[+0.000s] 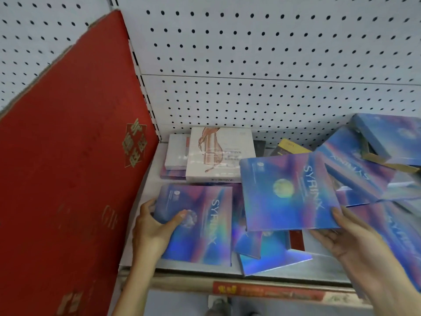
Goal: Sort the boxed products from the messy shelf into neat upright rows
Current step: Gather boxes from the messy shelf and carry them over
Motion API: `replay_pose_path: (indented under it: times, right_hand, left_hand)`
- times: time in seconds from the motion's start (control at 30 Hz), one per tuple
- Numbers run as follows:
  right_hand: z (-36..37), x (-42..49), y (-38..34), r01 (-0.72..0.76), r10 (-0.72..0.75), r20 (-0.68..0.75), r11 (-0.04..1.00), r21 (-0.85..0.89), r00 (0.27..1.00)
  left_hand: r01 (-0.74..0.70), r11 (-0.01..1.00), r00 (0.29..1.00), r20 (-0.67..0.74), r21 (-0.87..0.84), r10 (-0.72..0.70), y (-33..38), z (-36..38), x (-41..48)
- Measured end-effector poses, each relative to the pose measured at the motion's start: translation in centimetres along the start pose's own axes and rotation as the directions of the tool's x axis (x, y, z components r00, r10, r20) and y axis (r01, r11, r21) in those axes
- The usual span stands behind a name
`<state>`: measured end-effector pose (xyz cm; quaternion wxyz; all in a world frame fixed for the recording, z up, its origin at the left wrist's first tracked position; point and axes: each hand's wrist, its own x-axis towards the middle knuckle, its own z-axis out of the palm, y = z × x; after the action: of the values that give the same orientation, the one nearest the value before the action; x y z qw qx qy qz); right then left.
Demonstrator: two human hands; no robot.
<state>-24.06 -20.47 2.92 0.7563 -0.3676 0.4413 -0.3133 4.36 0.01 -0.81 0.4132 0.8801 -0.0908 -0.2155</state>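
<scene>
- Our left hand (155, 229) grips the flat SYRINX box (198, 224) at its left edge. The thumb presses on the top face beside the round emblem and the fingers curl round the side.
- That box lies face up on the shelf (145, 179), at the front left, just beside the red board (68, 179).
- Our right hand (348, 238) holds the raised SYRINX box (287, 192) by its lower right corner. The thumb lies on the printed face; the other fingers are hidden under the box, so we take it for a pinch but cannot see how they lie.
- The raised box hangs tilted above the middle of the shelf, clear of the boxes below it.
- Under it lie more holographic boxes, among them a silver-blue box (273, 258) that juts over the front of the shelf.
- To the right, a heap of blue boxes (364, 169) leans at odd angles, overlapping one another.
- At the back stands a white box (218, 153), lying flat, with a smaller pale box (176, 151) just beside it on the left and a yellow-and-black box (289, 147) to its right.
- A white pegboard (250, 65) forms the back wall.
- A red price strip (268, 290) runs along the shelf's front edge.
</scene>
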Motion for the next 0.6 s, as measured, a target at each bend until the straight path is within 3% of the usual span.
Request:
replay_pose_path:
  times: [0.1,0.2,0.43,0.5,0.6]
  right_hand:
    - [-0.1,-0.4,0.2,-0.029,0.029,-0.030,1.000,0.000,0.999]
    - [0.0,-1.0,0.3,-0.021,0.023,-0.058,0.999,0.027,0.998]
    - [-5.3,-4.2,-0.5,0.078,-0.047,-0.147,0.974,0.212,0.988]
    - [-7.6,-5.3,-1.1,0.090,-0.048,-0.171,0.965,0.247,0.984]
    - [-12.5,-7.8,-2.5,0.117,-0.013,-0.259,0.913,0.391,0.966]
  left_hand:
    - [0.007,0.987,1.000,0.012,-0.161,-0.005,0.5,-0.4,0.0]
    - [-0.057,0.974,0.998,-0.008,-0.219,0.056,1.2,-1.3,-0.8]
    - [-0.181,0.890,0.983,-0.084,-0.417,0.161,5.9,-0.4,-7.1]
    - [-0.119,0.840,0.992,-0.019,-0.530,0.129,7.5,1.6,-9.3]
    - [-0.076,0.819,0.985,0.083,-0.569,0.149,10.0,6.4,-13.9]
